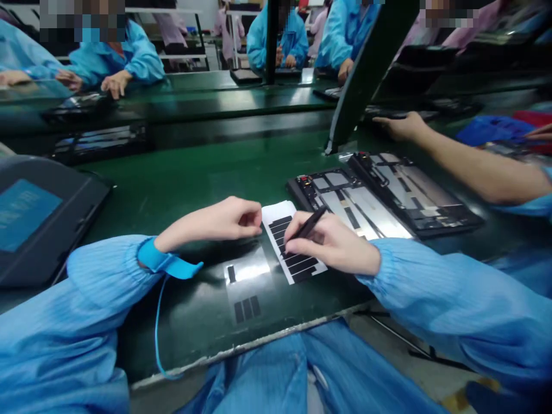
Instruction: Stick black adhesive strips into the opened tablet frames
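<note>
**Gripping a slim black pen (pixel 311 223) above a white backing sheet with black strips (pixel 293 253)**

Right hand (pixel 330 244) closed in a writing pinch around the pen, pen tip hidden behind the fingers, directly over the strips. Left hand (pixel 211 221) loosely curled, nothing visible in its grasp, fingertips at the sheet's left edge. Sheet lying flat on a dark green conveyor bench (pixel 172 178), under the right hand and just beside the left. Below the left hand, a clear film sheet with small black rectangular pads (pixel 245 284), close to the white sheet. Around the left wrist, a bright blue wrist strap (pixel 168 261) with a thin blue cord trailing down. Past the right hand, two black tablet frames with silver panels (pixel 383 195), side by side. Beyond them, a co-worker's bare hand (pixel 403 126) reaching in from the right.
</note>
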`<action>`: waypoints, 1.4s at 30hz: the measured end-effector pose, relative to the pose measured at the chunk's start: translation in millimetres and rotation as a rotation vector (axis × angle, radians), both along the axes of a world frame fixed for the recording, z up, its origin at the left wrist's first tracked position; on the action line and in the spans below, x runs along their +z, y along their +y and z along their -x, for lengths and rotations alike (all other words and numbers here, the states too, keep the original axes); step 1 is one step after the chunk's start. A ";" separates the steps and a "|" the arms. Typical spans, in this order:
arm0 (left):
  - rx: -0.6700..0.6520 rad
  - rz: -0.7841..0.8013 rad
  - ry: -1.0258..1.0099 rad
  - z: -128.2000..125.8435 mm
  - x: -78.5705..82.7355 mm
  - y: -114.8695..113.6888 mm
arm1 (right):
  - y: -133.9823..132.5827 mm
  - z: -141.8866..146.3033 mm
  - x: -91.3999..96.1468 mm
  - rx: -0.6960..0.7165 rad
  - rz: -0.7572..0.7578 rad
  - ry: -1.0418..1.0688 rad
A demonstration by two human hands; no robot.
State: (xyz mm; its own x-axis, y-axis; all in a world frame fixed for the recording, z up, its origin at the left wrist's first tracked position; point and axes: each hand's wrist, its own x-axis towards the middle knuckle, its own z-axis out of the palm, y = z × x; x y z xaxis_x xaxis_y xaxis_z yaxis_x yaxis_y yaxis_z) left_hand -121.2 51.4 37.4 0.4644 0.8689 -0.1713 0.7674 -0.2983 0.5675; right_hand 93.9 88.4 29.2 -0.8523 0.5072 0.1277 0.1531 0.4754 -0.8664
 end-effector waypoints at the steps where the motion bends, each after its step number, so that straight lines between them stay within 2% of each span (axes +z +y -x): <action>1: -0.044 0.090 0.030 5.2 -1.5 -5.7 | -5.7 7.7 -4.5 0.074 0.096 -0.020; 3: -0.121 0.162 0.111 7.3 -6.5 -14.4 | -15.7 20.4 -12.2 0.145 0.204 -0.027; 4: -0.138 0.156 0.159 5.2 -9.5 -16.7 | -20.1 24.8 -14.7 0.152 0.205 -0.022; 8: -0.137 0.135 0.353 -8.7 -18.0 -17.8 | -36.4 29.1 -16.5 0.130 0.062 -0.004; 11: -0.119 0.083 0.443 -15.6 -18.5 -18.9 | -47.0 24.9 -16.7 0.113 0.034 0.013; 17: -0.100 0.146 0.479 -22.3 -12.1 -20.3 | -53.9 19.1 -22.9 0.007 0.064 0.009; 26: -0.090 0.154 0.496 -26.6 -11.5 -17.6 | -56.6 21.1 -30.7 -0.031 0.093 0.011; 29: -0.075 0.147 0.499 -24.9 -13.3 -18.8 | -55.3 18.1 -22.5 -0.068 0.137 0.050; 32: -0.080 0.124 0.448 -17.6 -10.5 -19.5 | -38.4 3.2 3.8 -0.163 0.129 0.139; 34: -0.097 0.136 0.370 -12.5 -6.0 -15.9 | -16.9 -12.5 22.8 -0.281 0.035 0.200; 36: -0.060 0.121 0.261 -12.6 -2.1 -8.0 | 9.4 -28.4 33.0 -0.412 -0.074 0.213; 37: -0.008 0.063 0.195 -16.0 -1.5 -3.2 | 22.9 -34.6 33.2 -0.443 -0.105 0.193; 39: 0.094 -0.156 0.035 -29.0 -5.0 6.4 | 47.3 -41.5 25.0 -0.403 -0.073 0.091; 42: 0.081 -0.451 -0.193 -55.1 -20.8 17.2 | 71.6 -38.2 3.2 -0.266 0.106 -0.074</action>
